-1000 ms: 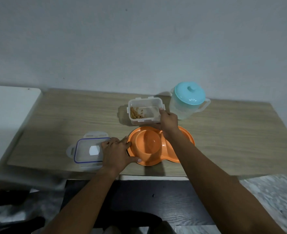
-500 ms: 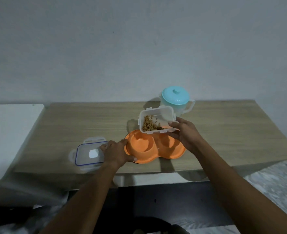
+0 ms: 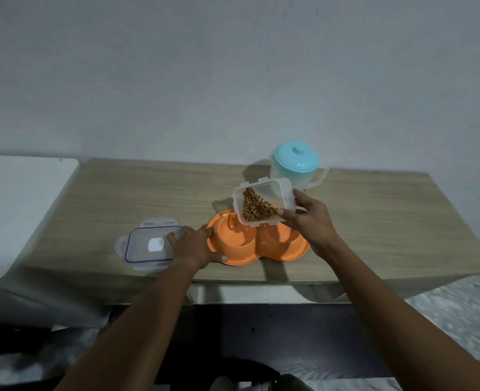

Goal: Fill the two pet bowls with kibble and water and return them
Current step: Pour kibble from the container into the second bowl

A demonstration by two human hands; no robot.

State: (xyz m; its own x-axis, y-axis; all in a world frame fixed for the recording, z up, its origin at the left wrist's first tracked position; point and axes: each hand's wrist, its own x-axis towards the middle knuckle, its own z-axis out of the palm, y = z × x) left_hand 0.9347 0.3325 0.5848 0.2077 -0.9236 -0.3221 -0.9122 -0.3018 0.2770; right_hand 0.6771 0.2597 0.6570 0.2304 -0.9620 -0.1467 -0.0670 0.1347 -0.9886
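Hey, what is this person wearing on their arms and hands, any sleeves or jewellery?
Nothing worn shows. The left hand and right hand have no gloves or rings, the wrists no watch or band, and both forearms are bare, with no sleeve in frame.

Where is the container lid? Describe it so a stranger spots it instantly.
On the wooden table, look left of the orange double bowl, at the left hand. The lid lies flat there: clear plastic with a blue rim, unlike anything else nearby.
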